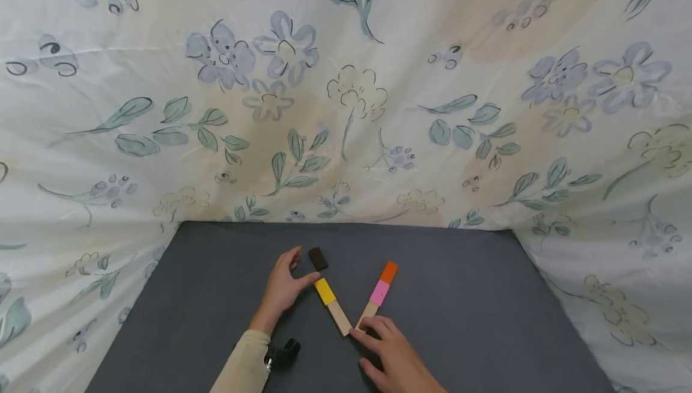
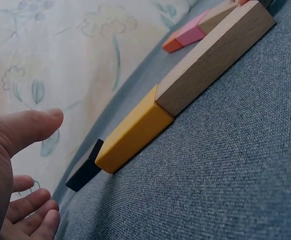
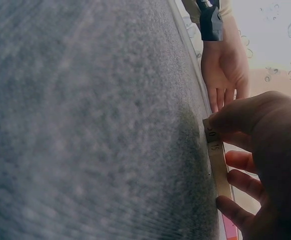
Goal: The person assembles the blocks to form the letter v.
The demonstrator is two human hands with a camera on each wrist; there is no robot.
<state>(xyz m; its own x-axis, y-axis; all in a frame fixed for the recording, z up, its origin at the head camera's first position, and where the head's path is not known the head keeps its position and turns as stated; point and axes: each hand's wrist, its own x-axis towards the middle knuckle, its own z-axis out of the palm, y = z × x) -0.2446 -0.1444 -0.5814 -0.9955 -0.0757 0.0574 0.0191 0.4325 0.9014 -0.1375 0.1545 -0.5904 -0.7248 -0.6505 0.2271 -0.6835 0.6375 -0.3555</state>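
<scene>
Two lines of small blocks form a V. The left line has a yellow block (image 1: 325,291) end to end with a plain wooden block (image 1: 339,318); the right has an orange block (image 1: 388,272), a pink block (image 1: 379,292) and another plain wooden block (image 1: 368,312). Just beyond the yellow end lies a dark block (image 1: 318,258), tilted and apart from it. My left hand (image 1: 283,288) is beside these two, thumb and fingers spread, holding nothing. Fingers of my right hand (image 1: 397,351) touch the right line's wooden block near the V's point, partly covering it.
The blocks lie on a dark grey cloth-like table surface (image 1: 459,309). A white floral curtain (image 1: 357,140) hangs behind its far edge and along both sides. A black wrist camera (image 1: 283,353) sits at the left sleeve's cuff.
</scene>
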